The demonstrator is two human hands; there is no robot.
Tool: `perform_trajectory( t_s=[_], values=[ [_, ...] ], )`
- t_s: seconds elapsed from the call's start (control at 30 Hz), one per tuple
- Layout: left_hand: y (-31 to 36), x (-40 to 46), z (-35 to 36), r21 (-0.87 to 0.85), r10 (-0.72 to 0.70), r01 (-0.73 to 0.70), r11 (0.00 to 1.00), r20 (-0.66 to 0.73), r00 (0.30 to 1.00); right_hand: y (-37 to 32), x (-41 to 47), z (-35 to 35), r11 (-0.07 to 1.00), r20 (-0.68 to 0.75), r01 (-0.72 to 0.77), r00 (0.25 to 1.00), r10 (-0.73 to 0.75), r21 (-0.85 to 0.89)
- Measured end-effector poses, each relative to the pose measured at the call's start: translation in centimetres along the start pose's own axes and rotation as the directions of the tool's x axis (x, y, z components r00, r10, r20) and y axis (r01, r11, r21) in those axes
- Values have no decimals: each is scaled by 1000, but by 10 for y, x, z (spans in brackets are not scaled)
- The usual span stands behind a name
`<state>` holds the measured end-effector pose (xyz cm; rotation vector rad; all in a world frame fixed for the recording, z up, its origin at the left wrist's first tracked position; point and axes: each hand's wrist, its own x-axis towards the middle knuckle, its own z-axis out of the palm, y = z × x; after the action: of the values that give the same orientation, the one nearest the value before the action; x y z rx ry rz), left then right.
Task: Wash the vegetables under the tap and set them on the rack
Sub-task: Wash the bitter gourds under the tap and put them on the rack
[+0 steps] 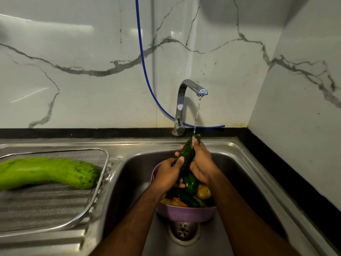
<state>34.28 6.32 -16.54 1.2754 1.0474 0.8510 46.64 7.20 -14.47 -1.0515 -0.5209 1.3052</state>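
Both hands, left hand (168, 171) and right hand (200, 163), clasp the cucumber (187, 157) tilted upward (so the tap (191, 87) stream rinses its tip).

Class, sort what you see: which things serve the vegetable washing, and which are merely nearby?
In use: cucumber, left hand, right hand, tap, mesh rack, gourd, purple basket.
Nearby only: blue hose, drain.

Dark green cucumber (187, 156); light green gourd (46, 171); lilac basket (186, 214).
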Motion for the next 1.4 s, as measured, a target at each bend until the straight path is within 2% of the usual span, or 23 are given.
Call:
perform_trajectory(
  t_s=[0.2, 0.3, 0.4, 0.57, 0.77, 0.97, 1.07, 1.13, 1.2, 1.3, 1.37, 1.4],
  values=[
    [-2, -2, -3, 26, 8, -9, 1000, 19, 1000, 3, 2, 2, 996, -40, 45, 998, -48, -70],
    [-7, 1, -2, 180, 95, -94, 979, 3, 996, 2, 4, 3, 989, -117, 69, 990, -84, -129],
    [-8, 1, 0, 256, 128, -124, 959, 1, 992, 2, 5, 3, 986, -136, 70, 987, -90, -149],
    [-8, 3, -1, 403, 249, -177, 898, -133, 959, 3, 4, 3, 992, -116, 80, 989, -91, -95],
    [-6, 4, -1, 505, 280, -194, 841, -99, 955, 3, 4, 6, 994, -120, 89, 988, -97, -66],
    [-9, 1, 1, 619, 429, -295, 728, -75, 900, -2, 7, 3, 1000, -181, 6, 983, 0, 31],
    [-10, 1, 1, 665, 461, -287, 690, -97, 882, -2, 4, 1, 998, -124, 29, 992, -23, 49],
    [-8, 1, 0, 622, 450, -299, 724, -97, 888, 0, 1, -2, 999, -53, 52, 997, -52, -12],
    [-4, -2, 1, 482, 389, -304, 822, -85, 917, 2, -1, -3, 996, -9, 70, 997, -71, -52],
    [0, -3, 5, 81, 192, -190, 978, -21, 981, 0, -3, -4, 999, 63, 39, 997, -38, -23],
    [4, -7, 8, -245, 51, -32, 969, 71, 996, -3, -4, -7, 999, 117, -9, 993, 5, 39],
    [6, -8, 9, -333, 2, 34, 942, 107, 994, -4, -3, -9, 998, 128, -21, 992, 13, 61]
  ],
)
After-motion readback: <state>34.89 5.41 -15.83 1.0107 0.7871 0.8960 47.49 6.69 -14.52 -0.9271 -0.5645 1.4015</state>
